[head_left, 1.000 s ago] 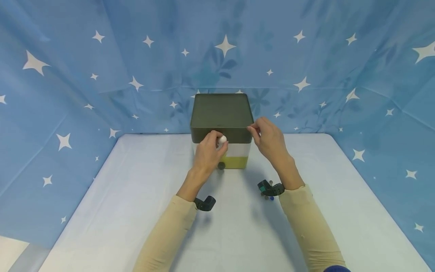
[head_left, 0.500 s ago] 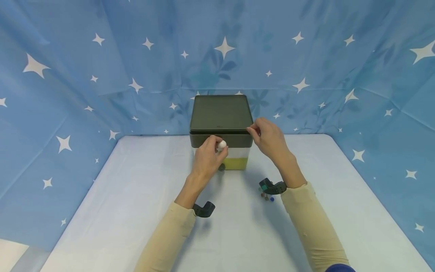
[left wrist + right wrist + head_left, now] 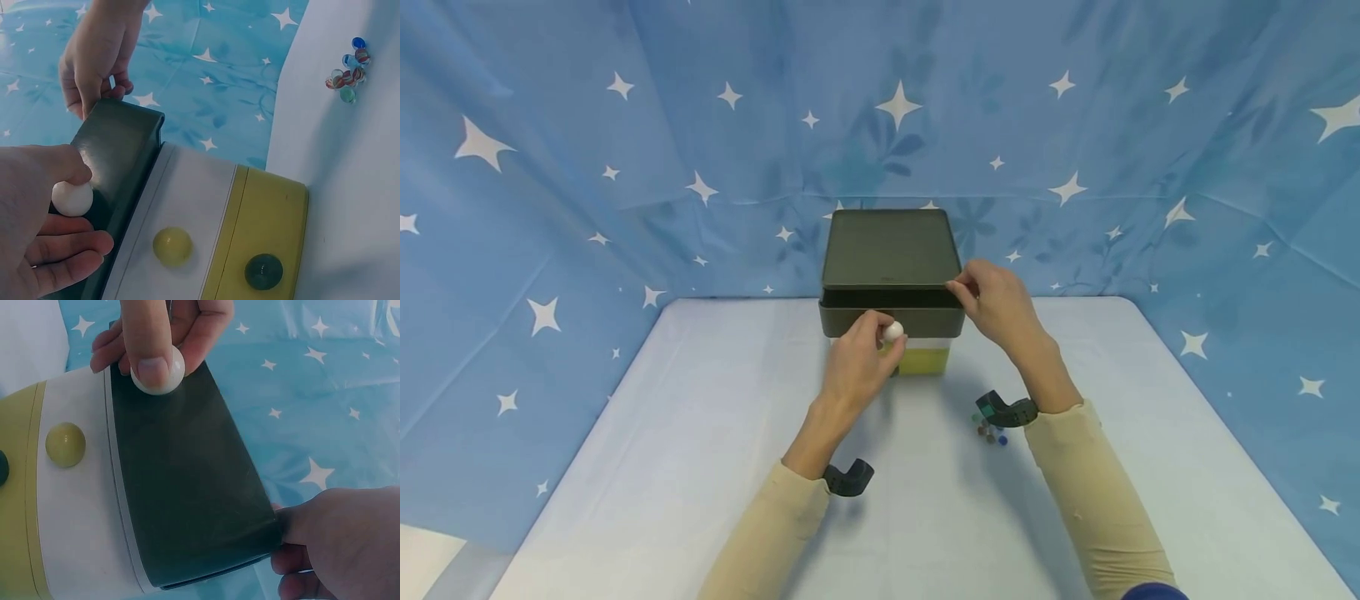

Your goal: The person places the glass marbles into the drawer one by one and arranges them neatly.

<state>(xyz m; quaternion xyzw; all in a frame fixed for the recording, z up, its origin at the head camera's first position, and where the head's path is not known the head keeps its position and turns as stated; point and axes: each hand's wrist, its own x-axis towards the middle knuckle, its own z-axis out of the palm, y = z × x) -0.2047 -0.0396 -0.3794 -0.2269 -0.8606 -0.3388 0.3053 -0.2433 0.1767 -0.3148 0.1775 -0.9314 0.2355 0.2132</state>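
A small chest of drawers (image 3: 891,250) with a dark green top stands at the table's far edge. Its dark green top drawer (image 3: 925,323) is pulled partway out, showing a dark gap under the top. My left hand (image 3: 853,367) pinches that drawer's round white knob (image 3: 892,332) between thumb and fingers. At the chest's upper right corner, my right hand (image 3: 1000,304) pinches the edge of the top. Below are a white drawer (image 3: 197,194) with a yellow knob (image 3: 172,246) and a yellow drawer (image 3: 922,361) with a dark green knob (image 3: 264,271).
Several glass marbles (image 3: 358,43) lie in a cluster on the white table (image 3: 715,400), right of the chest and partly behind my right wrist strap (image 3: 1009,412). A blue star-patterned cloth (image 3: 700,125) hangs behind and beside the table.
The top drawer has come out toward me as my left hand draws back with its knob, opening a gap beneath the top. My right hand stays at the corner.
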